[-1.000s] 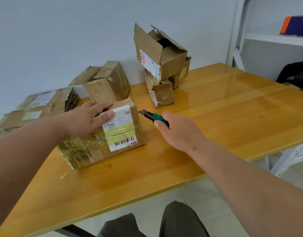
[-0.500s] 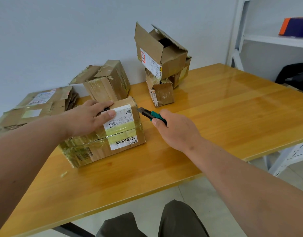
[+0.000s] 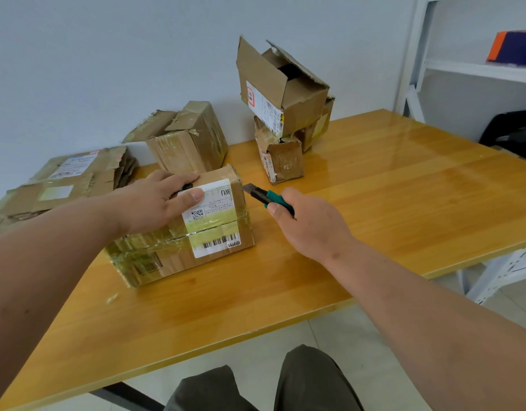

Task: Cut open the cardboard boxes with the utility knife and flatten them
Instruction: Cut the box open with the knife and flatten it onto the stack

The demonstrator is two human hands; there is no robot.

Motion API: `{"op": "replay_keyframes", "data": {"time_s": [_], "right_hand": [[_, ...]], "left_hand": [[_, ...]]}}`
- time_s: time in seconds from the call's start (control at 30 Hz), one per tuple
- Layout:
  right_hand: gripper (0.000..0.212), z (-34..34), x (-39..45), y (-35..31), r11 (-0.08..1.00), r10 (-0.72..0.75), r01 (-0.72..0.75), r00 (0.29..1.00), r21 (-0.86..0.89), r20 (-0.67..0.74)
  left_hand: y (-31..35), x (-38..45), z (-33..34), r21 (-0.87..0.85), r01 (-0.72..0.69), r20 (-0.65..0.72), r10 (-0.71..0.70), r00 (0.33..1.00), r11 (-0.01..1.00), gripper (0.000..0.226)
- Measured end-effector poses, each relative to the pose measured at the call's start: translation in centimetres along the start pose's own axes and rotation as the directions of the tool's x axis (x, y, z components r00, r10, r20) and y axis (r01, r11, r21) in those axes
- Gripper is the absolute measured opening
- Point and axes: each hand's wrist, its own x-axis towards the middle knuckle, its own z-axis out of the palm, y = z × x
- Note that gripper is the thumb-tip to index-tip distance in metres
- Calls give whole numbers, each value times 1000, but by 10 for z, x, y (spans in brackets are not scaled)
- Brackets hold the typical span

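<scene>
1. Progress looked partial: flattened cardboard [image 3: 63,179] already lay in a pile at the far left of the table [image 3: 404,203], while the taped box [image 3: 196,229] in front of the person was sealed and uncut.
2. The left hand [image 3: 158,200] lay on top of that box near the label, fingers mostly straight and pressing down – steadying it, not clutching.
3. The right hand [image 3: 309,226] had its fingers curled tightly round the green handle of the utility knife [image 3: 266,197], whose tip sat just beside the box's upper right corner; whether it touched the tape, I could not tell.
4. Counted: one knife, one sealed box in hand, one crumpled open box [image 3: 190,140] just behind it, and a stack [image 3: 285,102] at the far middle – a large open box on top of at least two smaller ones.
5. Judged from this, four or five boxes remained to be cut and flattened; the number of sheets in the flat pile was unclear.
</scene>
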Motion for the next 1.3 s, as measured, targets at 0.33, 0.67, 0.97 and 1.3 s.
{"op": "replay_keyframes", "data": {"time_s": [0.33,0.67,0.97,1.3], "right_hand": [[27,3,1,0,999,43,-43,999,10,-21],[31,4,-3,-1,999,-20,19,1000,-49,-20],[34,2,-4,3,993,5,-11,999,-115,-47],[29,2,-7,5,989,-1,-8,998,-146,-63]], "left_hand": [[2,-2,0,-13,3,-2,-3,1000,1000,86],[1,-1,0,-3,1,-8,-1,1000,1000,86],[0,0,1,-12,4,-13,-4,1000,1000,84],[1,-2,1,22,0,-20,1,1000,1000,85]]}}
